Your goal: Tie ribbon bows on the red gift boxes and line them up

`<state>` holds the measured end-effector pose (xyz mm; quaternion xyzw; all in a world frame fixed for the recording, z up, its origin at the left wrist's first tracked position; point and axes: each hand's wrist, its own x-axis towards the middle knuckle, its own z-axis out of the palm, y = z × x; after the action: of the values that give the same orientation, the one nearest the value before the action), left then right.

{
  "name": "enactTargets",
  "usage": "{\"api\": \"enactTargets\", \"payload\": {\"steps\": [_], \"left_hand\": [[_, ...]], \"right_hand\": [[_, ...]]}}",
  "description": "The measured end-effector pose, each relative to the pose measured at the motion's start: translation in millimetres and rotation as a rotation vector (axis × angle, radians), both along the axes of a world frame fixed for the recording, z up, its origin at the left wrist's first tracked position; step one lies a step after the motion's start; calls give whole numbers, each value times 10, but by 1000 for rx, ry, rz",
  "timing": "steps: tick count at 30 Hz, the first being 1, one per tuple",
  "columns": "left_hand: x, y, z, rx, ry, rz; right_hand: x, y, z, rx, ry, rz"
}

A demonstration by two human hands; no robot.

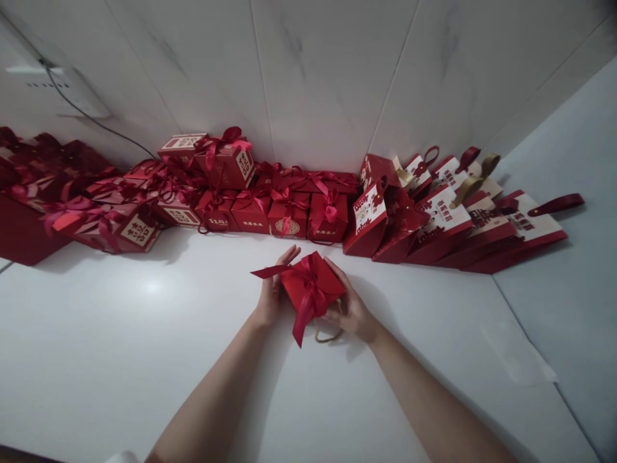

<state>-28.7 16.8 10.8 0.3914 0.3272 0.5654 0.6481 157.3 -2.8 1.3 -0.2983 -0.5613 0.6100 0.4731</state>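
Between my two hands is a red gift box (pixel 328 278) with a dark red ribbon (pixel 312 299) tied in a bow on top. A tan cord handle (pixel 328 337) hangs at its near side. My left hand (pixel 272 292) lies along the box's left side, one ribbon tail crossing over it. From the right, my right hand (pixel 354 310) grips the other side, its fingers curling partly beneath. The undersides of the box and some fingertips are hidden.
A row of red ribboned boxes (pixel 289 215) lines the tiled wall (pixel 332 77), stacked higher at the left. Peaked red-and-white boxes with strap handles (pixel 443 215) stand at the right. A power strip (pixel 58 90) with a cable is on the wall. The white table (pixel 144 334) carries everything.
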Motion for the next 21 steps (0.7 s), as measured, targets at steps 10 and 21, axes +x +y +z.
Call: {"api": "enactTargets", "payload": {"steps": [10, 21], "left_hand": [[-73, -105, 79, 93, 239, -357], [40, -1, -82, 46, 190, 141]], "right_hand": [[60, 161, -27, -366, 98, -109], [-34, 150, -192, -165, 167, -133]]}}
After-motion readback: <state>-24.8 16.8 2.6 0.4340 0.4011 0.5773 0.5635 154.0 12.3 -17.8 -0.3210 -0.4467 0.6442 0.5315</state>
